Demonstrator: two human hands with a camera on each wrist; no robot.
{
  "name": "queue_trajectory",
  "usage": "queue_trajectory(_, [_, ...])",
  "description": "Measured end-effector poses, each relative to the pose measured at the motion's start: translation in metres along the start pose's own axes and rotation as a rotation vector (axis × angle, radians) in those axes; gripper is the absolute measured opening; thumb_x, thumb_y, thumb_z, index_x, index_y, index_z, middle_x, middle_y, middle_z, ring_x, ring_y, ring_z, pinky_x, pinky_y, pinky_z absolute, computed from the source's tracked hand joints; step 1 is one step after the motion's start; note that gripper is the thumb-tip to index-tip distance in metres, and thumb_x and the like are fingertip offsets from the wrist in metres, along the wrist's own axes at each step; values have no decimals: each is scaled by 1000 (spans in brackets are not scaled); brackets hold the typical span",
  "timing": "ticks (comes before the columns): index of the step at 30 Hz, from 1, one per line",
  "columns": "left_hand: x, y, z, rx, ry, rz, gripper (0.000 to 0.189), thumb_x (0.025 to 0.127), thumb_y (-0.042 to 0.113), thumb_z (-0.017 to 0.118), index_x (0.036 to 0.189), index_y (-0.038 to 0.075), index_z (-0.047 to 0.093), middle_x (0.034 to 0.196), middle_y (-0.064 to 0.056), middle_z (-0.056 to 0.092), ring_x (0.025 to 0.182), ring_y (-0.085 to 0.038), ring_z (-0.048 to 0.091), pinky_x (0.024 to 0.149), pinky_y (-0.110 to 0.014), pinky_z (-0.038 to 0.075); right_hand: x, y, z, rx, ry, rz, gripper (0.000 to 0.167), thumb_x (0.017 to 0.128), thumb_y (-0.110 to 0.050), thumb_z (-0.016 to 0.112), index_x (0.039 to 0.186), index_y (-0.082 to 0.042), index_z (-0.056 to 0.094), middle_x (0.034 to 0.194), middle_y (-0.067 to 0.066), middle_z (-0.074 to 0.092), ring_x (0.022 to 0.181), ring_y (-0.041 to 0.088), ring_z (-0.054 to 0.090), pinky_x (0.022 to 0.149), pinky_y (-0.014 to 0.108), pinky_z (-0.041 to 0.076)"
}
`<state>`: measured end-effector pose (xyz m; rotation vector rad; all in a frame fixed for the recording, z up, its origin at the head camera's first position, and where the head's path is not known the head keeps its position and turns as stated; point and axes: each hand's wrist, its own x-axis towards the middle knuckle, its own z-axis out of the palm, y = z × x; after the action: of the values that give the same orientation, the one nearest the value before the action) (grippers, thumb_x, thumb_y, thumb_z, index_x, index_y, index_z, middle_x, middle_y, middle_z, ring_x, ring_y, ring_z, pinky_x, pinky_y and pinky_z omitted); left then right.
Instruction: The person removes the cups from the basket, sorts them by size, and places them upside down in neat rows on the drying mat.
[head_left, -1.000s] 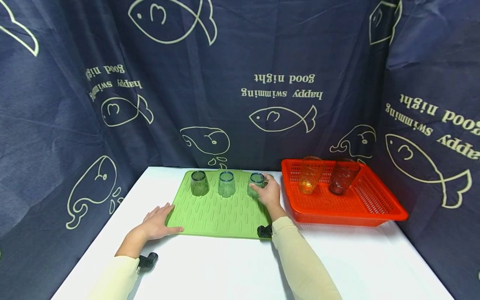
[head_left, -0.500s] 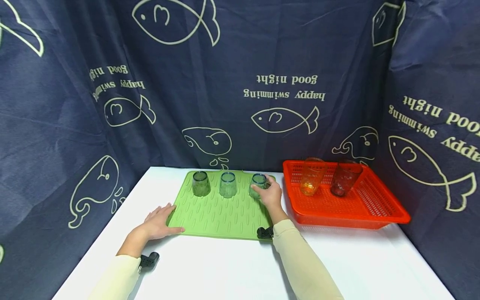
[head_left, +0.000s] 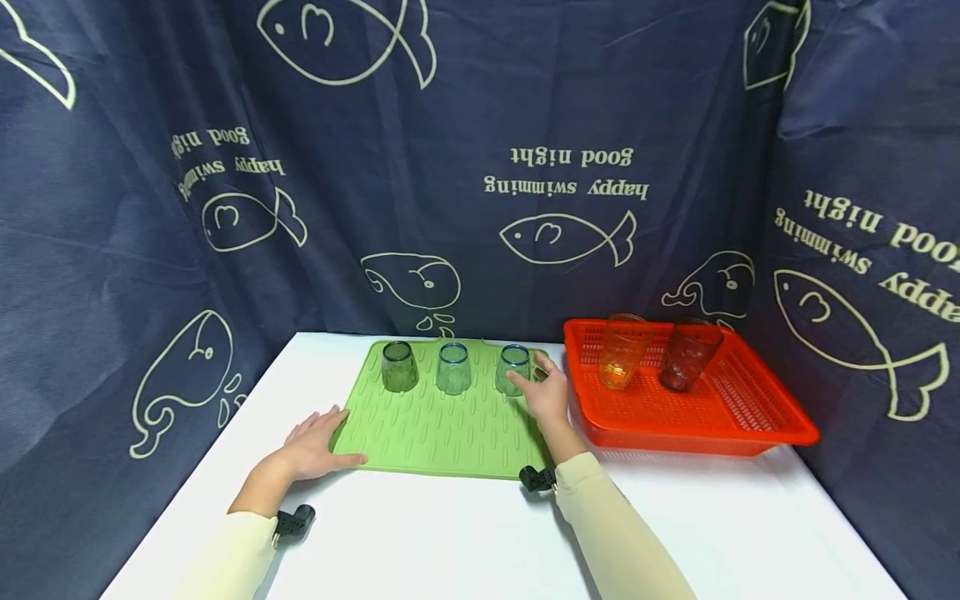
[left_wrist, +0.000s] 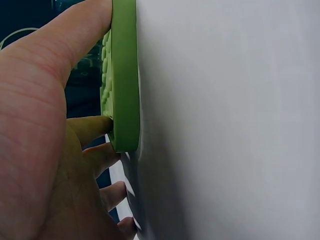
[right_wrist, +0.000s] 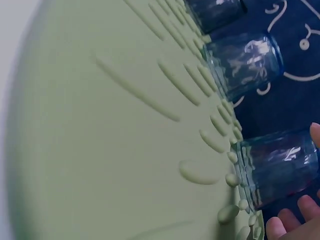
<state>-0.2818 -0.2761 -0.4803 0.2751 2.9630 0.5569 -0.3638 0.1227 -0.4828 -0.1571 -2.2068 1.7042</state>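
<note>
Three tinted drinking glasses stand in a row on the green ribbed mat, narrower ends up: a dark grey-green glass, a pale blue-green glass and a right-hand blue-green glass. My right hand is spread around the right-hand glass, its thumb overlapping the glass in the head view. In the right wrist view the fingertips stand a little off that glass. My left hand rests at the mat's near left corner, thumb on the edge, other fingers spread along the side.
A red plastic basket stands right of the mat, with an amber glass and a dark red glass inside. All this is on a white table. A dark blue curtain hangs behind and at both sides.
My right hand has loosened its hold on the right-hand glass and drawn slightly back to the right. That glass stays on the mat. My left hand keeps its place.
</note>
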Motion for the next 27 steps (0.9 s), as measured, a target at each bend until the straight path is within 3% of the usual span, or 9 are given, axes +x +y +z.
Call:
queue_trajectory(10, [-1,-2,3,-10,18,9,108,81,62,76,154,-7,36,162,-33,30,148,-60,21,119,-75,17,-32,-3,-9,157,-61,29,73,83,-16,86,146,1,53,149,21,55,137,40,52,116,51,45])
queue_trajectory(27, [-1,1,0,19,-2,14,106,84,63,73,155,-5,35,163,-32,27,149,-60,19,117,-78,15,-76,-6,-55,137,-209,-5,70,83,-18,87,144,-5,57,150,16,55,138,39,53,114,48,46])
